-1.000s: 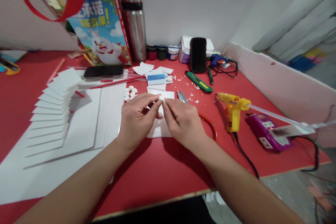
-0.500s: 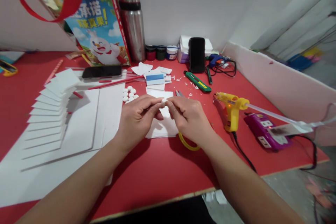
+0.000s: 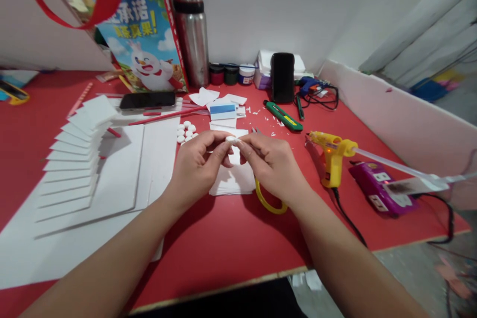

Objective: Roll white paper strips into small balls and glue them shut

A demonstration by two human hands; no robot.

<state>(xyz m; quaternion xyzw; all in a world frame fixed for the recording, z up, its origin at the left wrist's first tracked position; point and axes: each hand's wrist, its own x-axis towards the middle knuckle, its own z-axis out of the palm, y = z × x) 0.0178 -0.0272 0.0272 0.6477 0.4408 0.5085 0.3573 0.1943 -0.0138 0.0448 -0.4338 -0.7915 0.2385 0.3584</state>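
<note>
Between the fingertips of my left hand (image 3: 201, 159) and my right hand (image 3: 266, 161) is a small white disc (image 3: 231, 139), pinched from both sides. Both hands are closed on it above a stack of white paper pieces (image 3: 233, 182). Just beyond my left hand lies a cluster of similar white discs (image 3: 186, 131). Scissors with yellow handles (image 3: 270, 206) lie partly hidden under my right hand. To the left, a curved fan-like stair of white board pieces (image 3: 70, 159) stands on a white board (image 3: 121, 174).
A yellow glue gun (image 3: 333, 156) stands at right by a purple power box (image 3: 383, 189). A green cutter (image 3: 283, 116), paper scraps and a black phone (image 3: 148, 100) lie behind. Along the wall are a steel flask (image 3: 192, 35), paint jars (image 3: 231, 75) and a gift bag (image 3: 143, 44).
The white disc has turned in my fingers and shows more of its broad side. My hands stay in nearly the same place, and the view has shifted slightly.
</note>
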